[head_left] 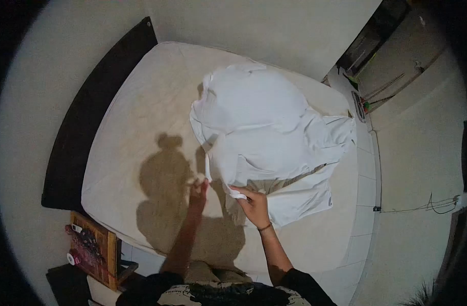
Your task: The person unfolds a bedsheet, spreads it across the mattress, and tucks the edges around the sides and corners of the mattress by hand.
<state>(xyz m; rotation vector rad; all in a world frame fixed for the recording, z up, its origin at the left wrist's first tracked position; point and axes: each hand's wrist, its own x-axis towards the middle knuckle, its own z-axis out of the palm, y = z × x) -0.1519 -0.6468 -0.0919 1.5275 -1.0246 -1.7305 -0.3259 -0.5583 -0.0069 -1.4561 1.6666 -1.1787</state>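
Stretching away from the hands [198, 192] [255, 208], white cloth [261, 102] across the mattress [141, 112].

The one view looks from the person's head, over the near side of the bed [157, 102], facing forward and steeply down. It stands back far enough to take in nearly the whole bed, with the headboard [90, 127] at left, the wall [233, 25] behind and floor [363, 188] at right. The shirt [228, 293] is closest, at the bottom edge; the cloth [264, 107] lies farther off, near the middle. The wide lens bows straight edges and darkens the corners.
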